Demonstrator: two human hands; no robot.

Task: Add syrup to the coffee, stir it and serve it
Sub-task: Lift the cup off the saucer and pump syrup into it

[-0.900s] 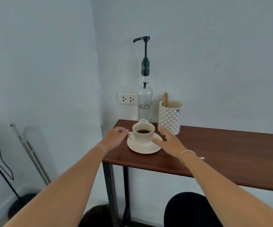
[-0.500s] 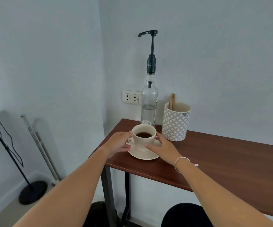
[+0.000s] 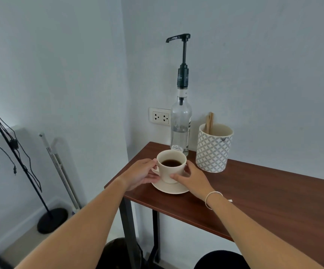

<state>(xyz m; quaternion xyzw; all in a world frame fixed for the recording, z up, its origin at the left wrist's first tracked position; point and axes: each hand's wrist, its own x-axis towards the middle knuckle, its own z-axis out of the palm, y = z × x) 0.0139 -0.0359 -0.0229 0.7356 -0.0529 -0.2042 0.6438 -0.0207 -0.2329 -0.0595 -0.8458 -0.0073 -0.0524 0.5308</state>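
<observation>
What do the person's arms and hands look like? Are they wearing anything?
Both arms are bare, with no sleeves showing. The left hand wears nothing: no ring, no watch, no glove. The right hand is bare too, but a thin, pale bracelet loops round its wrist.

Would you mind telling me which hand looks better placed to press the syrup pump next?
The right hand, probably. The clear glass pump bottle stands behind the white ceramic coffee cup, slightly to its right. The left hand sits at the cup's handle side, suited to steadying it.
</observation>
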